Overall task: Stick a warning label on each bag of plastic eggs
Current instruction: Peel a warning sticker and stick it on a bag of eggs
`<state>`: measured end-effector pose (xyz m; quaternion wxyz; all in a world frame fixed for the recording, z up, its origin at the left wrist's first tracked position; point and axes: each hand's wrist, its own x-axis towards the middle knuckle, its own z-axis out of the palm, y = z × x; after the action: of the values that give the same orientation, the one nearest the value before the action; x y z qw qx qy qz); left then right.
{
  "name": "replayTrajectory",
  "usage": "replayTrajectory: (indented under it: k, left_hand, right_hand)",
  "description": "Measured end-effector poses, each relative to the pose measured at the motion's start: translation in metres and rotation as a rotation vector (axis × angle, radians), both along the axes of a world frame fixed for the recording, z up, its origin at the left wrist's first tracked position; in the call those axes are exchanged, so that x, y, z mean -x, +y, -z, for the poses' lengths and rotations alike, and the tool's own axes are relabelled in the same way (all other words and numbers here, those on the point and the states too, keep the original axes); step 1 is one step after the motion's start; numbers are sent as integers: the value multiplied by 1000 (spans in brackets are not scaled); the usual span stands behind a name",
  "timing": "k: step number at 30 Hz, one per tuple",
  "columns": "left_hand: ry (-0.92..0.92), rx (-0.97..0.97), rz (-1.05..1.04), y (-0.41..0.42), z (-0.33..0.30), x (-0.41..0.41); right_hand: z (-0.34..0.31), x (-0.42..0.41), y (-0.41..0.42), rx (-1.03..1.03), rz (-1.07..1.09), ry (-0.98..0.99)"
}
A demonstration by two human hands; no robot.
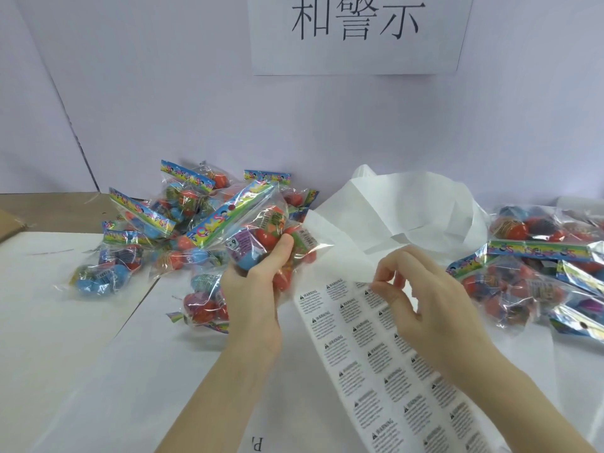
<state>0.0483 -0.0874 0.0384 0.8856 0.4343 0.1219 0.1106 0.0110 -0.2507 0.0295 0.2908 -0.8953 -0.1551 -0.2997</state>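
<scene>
My left hand (258, 282) grips a clear bag of coloured plastic eggs (258, 230) with a rainbow header card, lifted just above the table. My right hand (421, 299) hovers over a long strip of warning labels (369, 358) that runs down the table's middle. Its thumb and forefinger pinch at a label on the strip's upper edge, right where the bare white backing paper (392, 210) begins and curls away behind. Whether a label has come free is hidden by the fingers.
A pile of egg bags (140, 230) lies at the left behind the held bag. Another heap of bags (542, 269) lies at the right. A paper sign (356, 34) hangs on the back wall. A cardboard edge (9, 223) shows far left.
</scene>
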Motion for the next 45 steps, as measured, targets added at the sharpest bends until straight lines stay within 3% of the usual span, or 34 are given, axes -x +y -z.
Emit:
replayTrajectory:
  k: [4, 7, 11, 16, 20, 23, 26, 31, 35, 38, 42, 45]
  left_hand:
    - [27, -78, -42, 3, 3, -5]
    - [-50, -222, 35, -1, 1, -1]
    - [-225, -418, 258, -7, -4, 13]
    - [-275, -476, 483, -9, -7, 20]
    - [-228, -556, 462, -7, -4, 18]
    - [-176, -619, 462, -3, -4, 15]
    - [-94, -563, 457, 1, -6, 13]
    - [-75, -483, 474, 5, -12, 14]
    - [-80, -523, 409, 8, -15, 12]
    - [-94, -565, 294, 8, -15, 10]
    - [-272, -645, 77, 1, -11, 16]
    - [-351, -603, 344, -7, -10, 19]
  right_hand:
    - [-9, 4, 0, -443, -94, 62]
    - [-15, 6, 1, -754, -208, 150]
    - [-12, 4, 5, -915, -265, 291]
    - [-9, 2, 6, -1040, -348, 510]
    - [-11, 2, 8, -1085, -341, 432]
    - [-11, 3, 9, -1132, -230, 221]
    - [-11, 2, 3, -1031, 17, -26]
    - [-6, 0, -6, -701, 257, -251]
    - [-8, 2, 3, -441, 198, -543]
    - [0, -2, 1, -370, 164, -675]
    - [4, -8, -2, -228, 132, -791]
    - [10, -11, -2, -171, 64, -807]
